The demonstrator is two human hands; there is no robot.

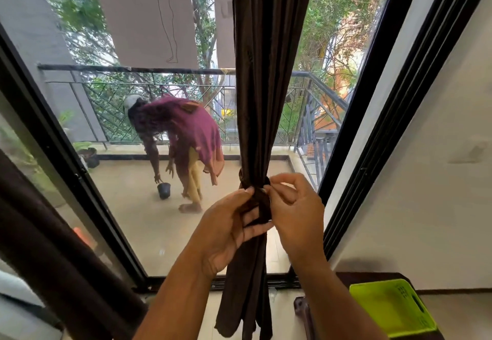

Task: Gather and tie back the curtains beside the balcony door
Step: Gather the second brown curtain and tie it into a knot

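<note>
Fingers of the left hand (226, 229) are curling round the dark tie-back (259, 208) where it is wrapping the gathered curtain (266, 78), the thumb pressing near the knot, apparently to keep the bundle from loosening. Opposite it, the right hand (295, 209) is pinching the band's other side between thumb and fingertips, probably to draw the knot tight or tuck in a loose end; which of the two I cannot tell, as the knot is partly hiding behind the knuckles.

Above the hands the curtain is hanging as one narrow brown column in front of the glass, cinched at the band and spreading again below it towards the floor. It is standing nearer the right frame (354, 132) of the balcony door than the left, so most of the pane is showing. Judging from this, the gathering is done and the tying is nearly finished.

Further out, a second dark curtain (40, 246) is hanging loose at the left edge, seemingly not yet tied. Through the glass a person (183, 137) is bending towards a small black pot (163, 190) on the balcony floor by the railing (133, 69). A lime-green basket (391, 307) is sitting low at the right.
</note>
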